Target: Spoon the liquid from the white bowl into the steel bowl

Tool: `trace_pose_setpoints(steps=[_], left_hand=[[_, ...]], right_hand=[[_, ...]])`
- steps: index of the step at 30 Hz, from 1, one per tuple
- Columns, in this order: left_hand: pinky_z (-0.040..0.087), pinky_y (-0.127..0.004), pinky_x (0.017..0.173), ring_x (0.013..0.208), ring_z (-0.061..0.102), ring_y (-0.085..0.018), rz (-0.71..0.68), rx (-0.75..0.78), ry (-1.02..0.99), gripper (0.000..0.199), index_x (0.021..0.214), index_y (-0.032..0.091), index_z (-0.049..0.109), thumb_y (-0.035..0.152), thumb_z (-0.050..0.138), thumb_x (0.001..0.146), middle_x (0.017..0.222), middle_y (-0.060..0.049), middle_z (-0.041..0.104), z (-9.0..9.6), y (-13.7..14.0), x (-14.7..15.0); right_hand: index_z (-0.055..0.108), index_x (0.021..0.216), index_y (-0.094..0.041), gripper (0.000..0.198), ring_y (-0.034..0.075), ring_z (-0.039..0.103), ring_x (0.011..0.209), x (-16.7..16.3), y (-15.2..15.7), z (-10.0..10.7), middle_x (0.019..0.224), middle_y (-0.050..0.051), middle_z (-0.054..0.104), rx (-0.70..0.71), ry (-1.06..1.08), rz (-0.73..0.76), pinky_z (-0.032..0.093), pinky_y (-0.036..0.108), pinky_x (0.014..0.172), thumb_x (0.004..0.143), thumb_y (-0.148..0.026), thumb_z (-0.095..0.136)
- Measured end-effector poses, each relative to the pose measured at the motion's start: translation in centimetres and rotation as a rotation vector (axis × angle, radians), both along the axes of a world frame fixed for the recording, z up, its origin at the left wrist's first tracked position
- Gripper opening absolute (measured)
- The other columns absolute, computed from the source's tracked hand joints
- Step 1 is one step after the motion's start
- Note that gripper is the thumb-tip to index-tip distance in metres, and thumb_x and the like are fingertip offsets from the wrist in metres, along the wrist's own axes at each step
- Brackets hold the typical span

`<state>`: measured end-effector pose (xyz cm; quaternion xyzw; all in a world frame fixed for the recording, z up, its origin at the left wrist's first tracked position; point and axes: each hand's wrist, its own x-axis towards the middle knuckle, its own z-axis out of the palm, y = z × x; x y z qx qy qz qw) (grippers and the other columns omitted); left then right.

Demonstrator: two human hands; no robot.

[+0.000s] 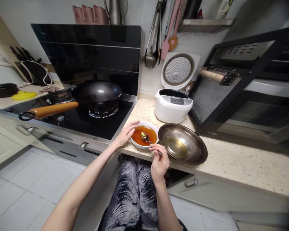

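A white bowl of reddish-brown liquid stands at the counter's front edge. My left hand holds its left rim, fingers stretched along the edge. Between the thumb and fingers of my right hand is the handle of a metal spoon. The spoon's bowl is over or just in the liquid; I cannot tell which. Right of the white bowl, close against it, sits a wide metal basin with a little yellowish liquid at its bottom.
Behind the bowls is a white rice cooker with its lid up. A wok with a wooden handle sits on the stove to the left. An oven stands at the right. Utensils, including a ladle, hang on the wall.
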<state>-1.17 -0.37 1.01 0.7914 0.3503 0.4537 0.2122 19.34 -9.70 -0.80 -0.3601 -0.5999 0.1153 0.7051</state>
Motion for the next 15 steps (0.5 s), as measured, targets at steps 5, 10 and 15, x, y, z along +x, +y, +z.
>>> trace_pose_setpoints(steps=[5,10,15], left_hand=[[0.03,-0.053,0.127,0.147,0.047,-0.028,0.001,-0.002,0.006,0.046,0.136,0.026,0.066,0.046,0.036,0.107,0.155,-0.009,0.054,-0.04,0.05,-0.05],[0.03,-0.052,0.128,0.148,0.046,-0.028,-0.001,-0.003,0.01,0.046,0.138,0.026,0.065,0.045,0.035,0.107,0.156,-0.008,0.053,-0.12,0.04,-0.1],[0.031,-0.053,0.127,0.147,0.047,-0.029,0.005,-0.007,0.014,0.047,0.137,0.026,0.066,0.046,0.035,0.107,0.155,-0.009,0.054,0.02,-0.03,-0.07]], right_hand=[[0.063,0.092,-0.022,0.017,0.017,0.071,0.086,-0.29,0.12,0.09,0.088,0.003,0.072,-0.005,0.054,-0.006,0.059,0.035,0.082,0.103,-0.02,0.05],[0.062,0.093,-0.022,0.016,0.017,0.07,0.083,-0.25,0.09,0.39,0.091,0.003,0.072,-0.011,0.12,-0.004,0.059,0.035,0.082,0.103,-0.021,0.05],[0.061,0.093,-0.022,0.015,0.017,0.07,0.082,0.1,0.02,0.84,0.09,0.003,0.072,-0.006,0.143,-0.029,0.059,0.037,0.08,0.103,-0.023,0.05]])
